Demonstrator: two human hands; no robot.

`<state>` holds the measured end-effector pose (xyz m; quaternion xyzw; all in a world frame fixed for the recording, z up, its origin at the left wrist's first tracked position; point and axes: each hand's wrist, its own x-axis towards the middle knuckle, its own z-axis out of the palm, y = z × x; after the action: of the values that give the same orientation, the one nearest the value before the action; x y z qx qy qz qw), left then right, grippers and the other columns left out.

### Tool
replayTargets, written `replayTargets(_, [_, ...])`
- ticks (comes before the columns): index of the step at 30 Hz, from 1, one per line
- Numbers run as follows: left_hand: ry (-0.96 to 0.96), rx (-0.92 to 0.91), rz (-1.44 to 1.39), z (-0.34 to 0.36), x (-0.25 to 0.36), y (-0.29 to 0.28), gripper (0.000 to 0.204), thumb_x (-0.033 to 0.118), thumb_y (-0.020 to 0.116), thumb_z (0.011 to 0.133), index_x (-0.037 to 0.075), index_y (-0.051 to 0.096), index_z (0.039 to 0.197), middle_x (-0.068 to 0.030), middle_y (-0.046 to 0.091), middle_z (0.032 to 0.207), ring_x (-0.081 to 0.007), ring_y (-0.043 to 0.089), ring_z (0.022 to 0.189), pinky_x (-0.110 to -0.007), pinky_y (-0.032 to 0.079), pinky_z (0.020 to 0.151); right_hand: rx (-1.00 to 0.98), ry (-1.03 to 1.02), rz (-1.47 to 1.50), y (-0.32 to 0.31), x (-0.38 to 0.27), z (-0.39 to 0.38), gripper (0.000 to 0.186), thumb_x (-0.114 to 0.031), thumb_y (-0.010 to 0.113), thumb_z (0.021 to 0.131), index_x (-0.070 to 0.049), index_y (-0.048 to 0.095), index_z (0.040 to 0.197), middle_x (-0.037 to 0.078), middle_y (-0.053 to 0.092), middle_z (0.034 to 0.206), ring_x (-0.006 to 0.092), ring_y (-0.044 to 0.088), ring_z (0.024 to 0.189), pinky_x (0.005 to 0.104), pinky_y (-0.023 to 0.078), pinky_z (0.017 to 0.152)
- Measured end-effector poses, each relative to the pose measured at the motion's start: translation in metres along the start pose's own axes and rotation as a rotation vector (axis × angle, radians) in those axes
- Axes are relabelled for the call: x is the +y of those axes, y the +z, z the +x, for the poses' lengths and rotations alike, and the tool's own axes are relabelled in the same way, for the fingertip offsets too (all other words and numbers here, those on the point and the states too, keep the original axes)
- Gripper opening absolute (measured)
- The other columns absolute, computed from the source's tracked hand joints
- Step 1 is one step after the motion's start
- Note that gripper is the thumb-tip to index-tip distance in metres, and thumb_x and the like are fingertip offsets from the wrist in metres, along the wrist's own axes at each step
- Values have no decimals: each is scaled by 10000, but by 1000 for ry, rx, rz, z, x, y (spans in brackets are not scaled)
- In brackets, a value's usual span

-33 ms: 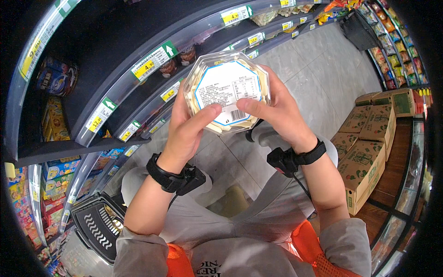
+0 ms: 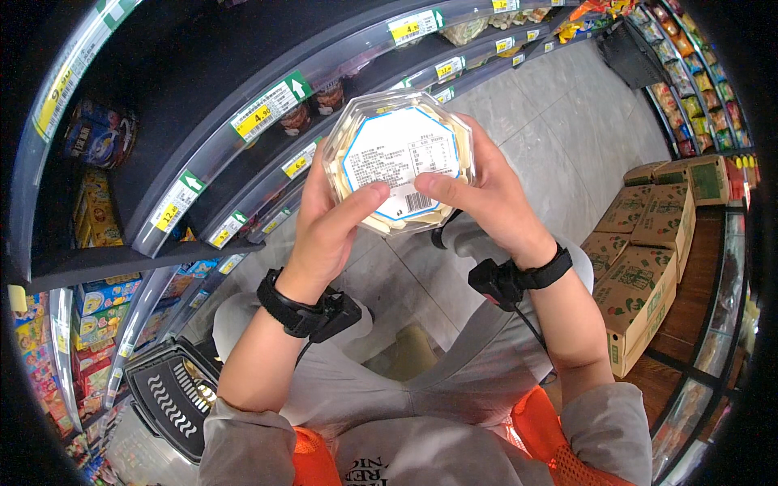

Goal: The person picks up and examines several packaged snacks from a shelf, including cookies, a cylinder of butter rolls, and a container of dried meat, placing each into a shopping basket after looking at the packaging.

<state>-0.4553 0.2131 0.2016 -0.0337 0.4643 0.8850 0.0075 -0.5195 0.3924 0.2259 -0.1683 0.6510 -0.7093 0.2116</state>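
Between both hands is an eight-sided clear plastic tub point(image 2: 381, 142) filled with pale, cream-coloured pieces. Its white, blue-edged label with small print and a barcode faces up toward me. My left hand point(image 2: 324, 231) grips the tub's left side, thumb lying on the label and fingers hidden beneath. From the right, my right hand point(image 2: 494, 194) holds it the same way, its thumb close to the barcode. The tub is held up in front of the shelves, above my bent knees.
Dark store shelves point(image 2: 203, 154) with price tags curve along the left and top, holding a few tubs and boxes. Brown cartons point(image 2: 640, 275) are stacked at right by a snack rack point(image 2: 689, 89). A lidded clear bin point(image 2: 174, 397) stands lower left. Grey tiled floor point(image 2: 551, 113) lies beyond.
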Motion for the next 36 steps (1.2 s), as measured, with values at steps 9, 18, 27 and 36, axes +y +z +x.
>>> replayTargets(9, [1,-7,10,0,0,0,628,55,635,839,-4,319,1378,-141,503,1289,-200,514,1192,-336,407,1016,9,-1,-15,2,3,0,616,-101,748,805,27,407,1302,95,579,1167,134,549,1078,280,457,920])
replayTargets(18, [-6,-10,16,0,-1,0,640,58,640,842,5,304,1384,-139,503,1281,-196,513,1192,-337,411,1015,14,-4,-44,1,6,0,617,-120,746,813,32,408,1307,104,580,1171,137,548,1081,283,459,917])
replayTargets(27, [-20,-6,-1,0,-2,-1,625,47,627,847,7,308,1383,-134,503,1282,-190,515,1185,-334,412,1011,5,-18,-61,1,8,0,614,-123,741,822,29,403,1312,103,580,1171,137,546,1087,282,461,918])
replayTargets(36, [-24,-6,-16,1,-2,0,597,60,615,860,11,322,1378,-129,507,1284,-192,521,1182,-329,423,1001,31,-14,-30,3,2,0,543,-202,688,887,26,419,1300,94,585,1162,123,549,1071,270,460,905])
